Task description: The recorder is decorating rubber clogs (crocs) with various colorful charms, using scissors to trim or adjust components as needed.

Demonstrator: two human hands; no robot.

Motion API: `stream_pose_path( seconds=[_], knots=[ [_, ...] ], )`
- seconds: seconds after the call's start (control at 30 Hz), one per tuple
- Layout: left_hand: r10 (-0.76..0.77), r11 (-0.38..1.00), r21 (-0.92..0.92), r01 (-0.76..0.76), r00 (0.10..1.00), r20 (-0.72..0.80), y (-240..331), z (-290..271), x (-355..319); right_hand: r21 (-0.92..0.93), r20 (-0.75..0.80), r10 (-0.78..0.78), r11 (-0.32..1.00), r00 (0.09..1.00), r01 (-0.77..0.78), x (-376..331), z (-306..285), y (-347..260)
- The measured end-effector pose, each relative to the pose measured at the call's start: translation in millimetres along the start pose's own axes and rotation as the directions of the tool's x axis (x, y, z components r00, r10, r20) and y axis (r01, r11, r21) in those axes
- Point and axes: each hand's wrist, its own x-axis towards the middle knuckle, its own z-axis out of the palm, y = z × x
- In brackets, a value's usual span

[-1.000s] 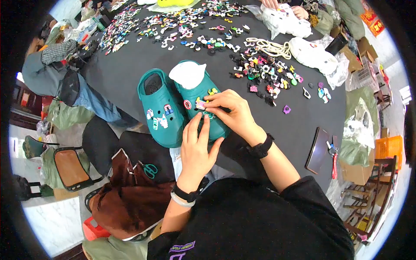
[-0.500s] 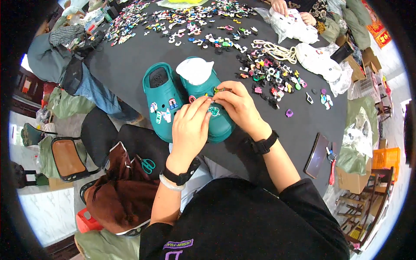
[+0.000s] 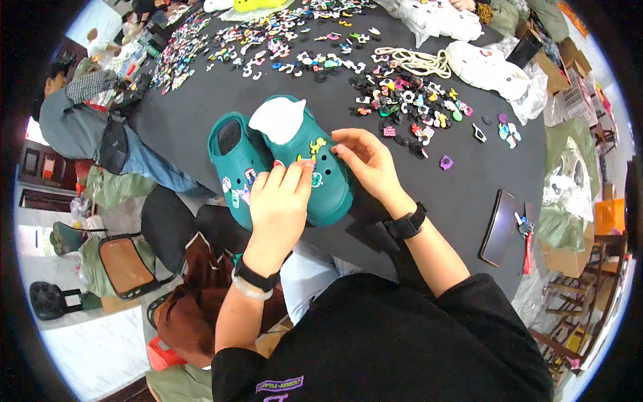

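Observation:
Two teal clogs lie side by side on a black table (image 3: 429, 208). The right clog (image 3: 328, 194) has white paper stuffing (image 3: 276, 119) in its opening and small charms on its top. The left clog (image 3: 234, 161) carries charms near its toe. My left hand (image 3: 278, 208) rests on the right clog's toe, fingertips pressing a small pink charm (image 3: 307, 161) onto it. My right hand (image 3: 365, 161) holds the same clog's far side, fingers by a yellow charm (image 3: 317, 143).
Several small colourful charms (image 3: 408, 100) are scattered across the far table, with a coil of cream cord (image 3: 415, 61) and white clogs in plastic (image 3: 492, 67). A dark phone (image 3: 499, 228) and red-handled tool (image 3: 526, 241) lie right. A seated person (image 3: 87, 127) is at left.
The view has shifted slightly. My left hand moved up over the right clog's toe and my right hand slid to its far side.

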Motion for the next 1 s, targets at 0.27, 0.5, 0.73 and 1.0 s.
stream_pose_path(
  seconds=[0.27, 0.5, 0.73, 1.0],
  knots=[
    [0.135, 0.99, -0.009, -0.142, 0.909, 0.393, -8, -19, 10, -0.183, 0.009, -0.127, 0.975, 0.992, 0.126, -2, -6, 13],
    [0.197, 0.98, -0.04, -0.196, 0.907, 0.372, -9, -20, 26, -0.171, -0.026, -0.086, 0.982, 0.996, 0.08, -1, -6, 19],
    [-0.06, 0.949, -0.28, 0.142, 0.958, 0.282, -18, -20, 20, -0.109, -0.042, -0.049, 0.993, 0.998, 0.044, 1, -10, 20],
    [-0.734, 0.42, -0.748, 0.514, 0.677, 0.054, -13, -25, -35, -0.122, 0.004, 0.134, 0.984, 0.991, -0.132, 7, -18, 25]
  ],
)
